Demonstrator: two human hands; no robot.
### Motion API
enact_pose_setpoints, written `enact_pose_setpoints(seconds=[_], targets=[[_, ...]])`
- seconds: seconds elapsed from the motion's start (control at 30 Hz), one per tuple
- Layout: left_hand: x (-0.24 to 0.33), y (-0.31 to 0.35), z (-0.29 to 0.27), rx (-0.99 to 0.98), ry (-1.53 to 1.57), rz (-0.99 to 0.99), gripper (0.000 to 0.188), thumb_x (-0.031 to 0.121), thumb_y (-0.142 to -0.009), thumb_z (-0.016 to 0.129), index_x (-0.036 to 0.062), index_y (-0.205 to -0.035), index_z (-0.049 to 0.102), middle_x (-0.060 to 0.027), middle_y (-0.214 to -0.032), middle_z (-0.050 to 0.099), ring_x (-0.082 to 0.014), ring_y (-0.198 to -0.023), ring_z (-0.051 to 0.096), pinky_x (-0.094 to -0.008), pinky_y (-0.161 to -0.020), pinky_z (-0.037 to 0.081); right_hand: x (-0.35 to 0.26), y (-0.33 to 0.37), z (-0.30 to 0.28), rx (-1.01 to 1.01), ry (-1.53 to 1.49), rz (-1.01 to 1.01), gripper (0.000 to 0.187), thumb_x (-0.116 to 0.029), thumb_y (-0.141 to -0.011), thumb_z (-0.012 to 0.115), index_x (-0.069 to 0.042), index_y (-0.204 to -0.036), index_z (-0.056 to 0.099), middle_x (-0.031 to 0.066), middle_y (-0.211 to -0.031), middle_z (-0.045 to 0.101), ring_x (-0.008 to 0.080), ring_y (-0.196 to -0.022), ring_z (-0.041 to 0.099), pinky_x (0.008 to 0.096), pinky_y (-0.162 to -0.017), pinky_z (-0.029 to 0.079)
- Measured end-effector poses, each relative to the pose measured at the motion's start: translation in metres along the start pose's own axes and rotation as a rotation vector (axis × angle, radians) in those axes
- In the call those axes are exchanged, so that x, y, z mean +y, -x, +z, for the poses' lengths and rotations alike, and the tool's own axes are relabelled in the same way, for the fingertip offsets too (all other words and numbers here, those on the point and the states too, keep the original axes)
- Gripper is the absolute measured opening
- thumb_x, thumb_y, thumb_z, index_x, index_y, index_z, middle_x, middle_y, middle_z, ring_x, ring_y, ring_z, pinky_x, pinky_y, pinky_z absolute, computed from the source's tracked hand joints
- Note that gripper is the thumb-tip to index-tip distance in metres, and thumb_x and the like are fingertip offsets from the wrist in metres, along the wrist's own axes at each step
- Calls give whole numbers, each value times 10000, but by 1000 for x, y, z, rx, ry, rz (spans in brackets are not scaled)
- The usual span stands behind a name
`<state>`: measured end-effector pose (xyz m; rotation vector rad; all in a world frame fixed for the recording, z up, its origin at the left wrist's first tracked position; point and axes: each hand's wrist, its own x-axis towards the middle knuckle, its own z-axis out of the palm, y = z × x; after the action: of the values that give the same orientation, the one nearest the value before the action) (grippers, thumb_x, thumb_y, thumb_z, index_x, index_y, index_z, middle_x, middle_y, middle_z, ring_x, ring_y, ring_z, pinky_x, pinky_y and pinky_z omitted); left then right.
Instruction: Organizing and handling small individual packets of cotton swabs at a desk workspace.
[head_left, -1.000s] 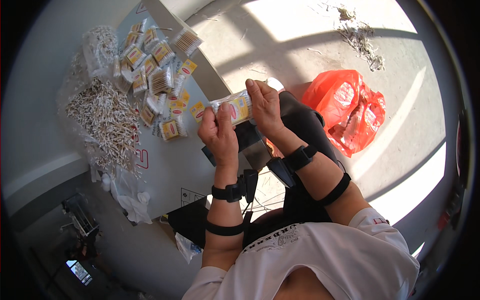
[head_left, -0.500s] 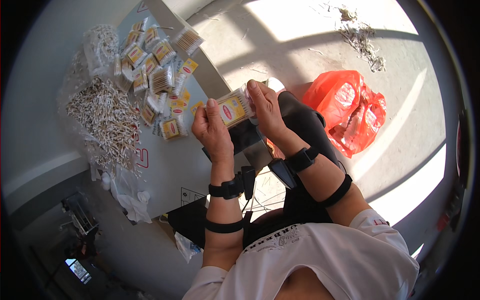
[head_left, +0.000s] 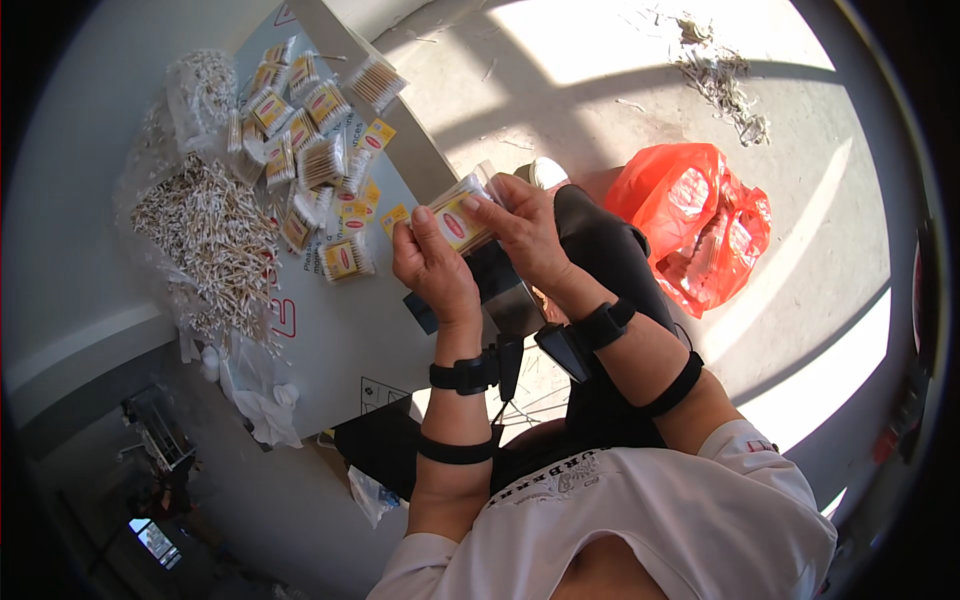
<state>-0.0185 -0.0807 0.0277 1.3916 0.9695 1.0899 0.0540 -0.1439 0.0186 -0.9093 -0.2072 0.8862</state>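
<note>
Between my two hands is a clear packet of cotton swabs (head_left: 461, 217) with a yellow label card. My left hand (head_left: 436, 268) grips its near left end, thumb on top. My right hand (head_left: 525, 228) pinches the other end, its thumb lying over the packet's face near the label. The clear plastic end of the packet sticks up beyond my right fingers. Left of my hands, several filled swab packets (head_left: 326, 103) lie heaped on the grey tabletop (head_left: 345, 340). Loose yellow label cards (head_left: 394, 219) lie close by my left hand.
A large pile of loose cotton swabs (head_left: 205, 240) spills from clear plastic at the table's left. On the floor at right sits a red plastic bag (head_left: 690, 220) with packets inside. Scraps (head_left: 722, 85) lie farther off on the floor. My knee (head_left: 610, 240) is beside the table.
My right thumb has moved from the packet's far end down onto its face, and the right hand has bent closer to the left. My left hand has shifted slightly right.
</note>
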Motion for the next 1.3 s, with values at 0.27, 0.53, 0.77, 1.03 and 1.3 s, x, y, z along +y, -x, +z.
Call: enact_pose_setpoints(seconds=[0.27,0.53,0.77,1.03,1.3], targets=[[1,2,5,-48,-167,111,360,300,-958,509,20,-735,469,-40,-658,547,-68,-624,480,-257,-562,435,2,-13,-6,47,91,-117,264,-246,-875,648,-13,-764,593,-31,-668,556,24,-612,467,205,-517,395],[-6,-3,4,-42,-108,36,367,313,-962,498,22,-739,480,-21,-662,533,-69,-615,484,-244,-559,432,-1,-9,-7,135,232,-19,283,-239,-873,653,-12,-730,563,-33,-649,534,18,-589,437,200,-501,375],[9,2,0,-123,24,-289,345,300,-961,499,36,-739,510,8,-613,501,-42,-528,443,-196,-479,375,4,-8,-6,156,75,10,234,-204,-855,673,0,-785,581,10,-681,596,48,-595,524,200,-494,401],[3,10,0,-136,-37,-96,322,280,-945,530,43,-727,509,23,-560,468,-30,-493,415,-185,-445,331,6,-7,-9,143,-4,4,202,-185,-852,675,-4,-818,591,25,-728,621,50,-622,533,193,-523,400],[6,-11,-2,-72,-11,-200,336,289,-965,494,43,-735,502,12,-650,511,-40,-603,471,-204,-529,395,0,-4,-6,103,23,32,237,-287,-865,657,-53,-866,620,-15,-730,599,24,-626,501,173,-553,386]])
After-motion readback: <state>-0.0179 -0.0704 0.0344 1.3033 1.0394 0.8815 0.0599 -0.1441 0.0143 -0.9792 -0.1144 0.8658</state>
